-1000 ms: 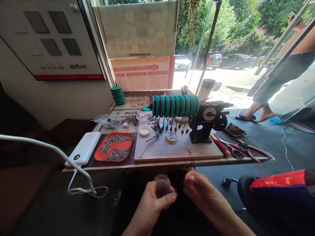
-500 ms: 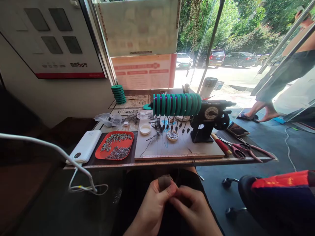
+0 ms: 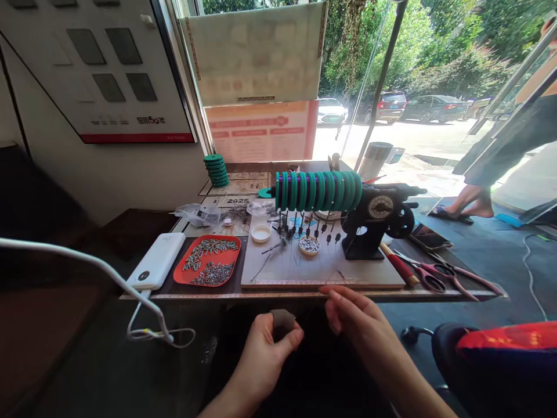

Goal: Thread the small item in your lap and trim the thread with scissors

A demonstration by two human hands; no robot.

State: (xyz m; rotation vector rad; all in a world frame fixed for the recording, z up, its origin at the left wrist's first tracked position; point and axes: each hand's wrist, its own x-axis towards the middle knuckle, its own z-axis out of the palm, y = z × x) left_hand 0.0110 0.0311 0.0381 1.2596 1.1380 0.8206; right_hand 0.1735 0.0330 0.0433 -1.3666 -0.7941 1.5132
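My left hand [image 3: 270,354] is over my lap, thumb and forefinger pressed together. A grey-brown wrap [image 3: 282,319] covers one of its fingers; whatever lies in the pinch is too small to make out. Just off the table's front edge, my right hand [image 3: 357,316] has its fingertips drawn together, pointing left; anything thin between them does not show. Ahead of both hands, a pale board [image 3: 278,273] carries a small dish of tiny silvery pieces [image 3: 309,245] and a white lid [image 3: 260,233]. Dark weighted lines hang below a row of green discs [image 3: 317,191] on a black machine [image 3: 364,232].
An orange tray [image 3: 179,271] of small metal parts and a white power bank [image 3: 156,261] with a cable lie left. On the right are scissors [image 3: 430,276], a red-handled tool [image 3: 399,264] and a phone [image 3: 430,235]. Green spools [image 3: 216,170] are stacked behind. A chair [image 3: 452,360] stands at right.
My hands, together before, have separated. The right has risen towards the table edge, and the left has shifted slightly left. The whole view has moved a little to the left.
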